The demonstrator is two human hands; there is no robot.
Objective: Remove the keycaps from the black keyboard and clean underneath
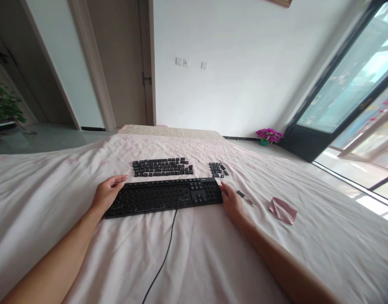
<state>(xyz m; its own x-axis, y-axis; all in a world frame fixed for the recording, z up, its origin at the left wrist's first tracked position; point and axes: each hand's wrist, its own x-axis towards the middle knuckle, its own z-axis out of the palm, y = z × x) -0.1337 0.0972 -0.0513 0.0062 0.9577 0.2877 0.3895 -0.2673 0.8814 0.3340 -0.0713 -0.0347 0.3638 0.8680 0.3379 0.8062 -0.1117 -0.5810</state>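
Observation:
A black keyboard (164,196) with its keycaps taken off lies on a pale pink cloth (194,253). My left hand (107,192) grips the keyboard's left end, fingers curled over the far corner. At the right end my right hand (231,202) rests against the edge, its fingers closed on it. Beyond the keyboard the removed keycaps are laid out in a wide block (162,167) and a smaller block (218,169). The black cable (164,259) runs from the keyboard toward me.
A thin tool like a pen (242,196) lies just right of my right hand. A folded pink wiping cloth (283,210) sits further right. A pot of purple flowers (269,136) stands on the floor by the glass door (342,88).

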